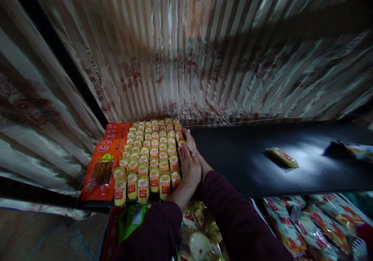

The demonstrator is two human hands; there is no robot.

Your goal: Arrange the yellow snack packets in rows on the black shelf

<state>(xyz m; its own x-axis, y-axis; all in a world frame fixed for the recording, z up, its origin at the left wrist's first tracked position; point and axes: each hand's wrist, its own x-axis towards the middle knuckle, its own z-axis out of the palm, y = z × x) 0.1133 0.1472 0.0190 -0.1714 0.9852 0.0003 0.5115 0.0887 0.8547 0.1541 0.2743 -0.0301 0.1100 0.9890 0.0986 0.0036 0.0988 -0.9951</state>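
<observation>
Small wrapped yellow cakes (154,152) stand in tight rows on a black shelf, their red and white labels facing me. At the right side of this block, my left hand (190,167) lies flat with its fingers stretched out along the end packets. My right hand (190,141) is just beyond it, fingers also extended, touching or nearly touching the same side. The two hands overlap in view, so part of the right hand is hidden. One packaged cake (182,143) shows at the left fingertips; I cannot tell whether it is touched.
Orange snack bags (100,171) lie left of the cakes. A single wrapped cake (282,157) lies on the black shelf (230,148) at right, with another packet (359,151) farther along. Below are bins of bagged snacks (323,222). Striped sheeting (204,59) hangs behind.
</observation>
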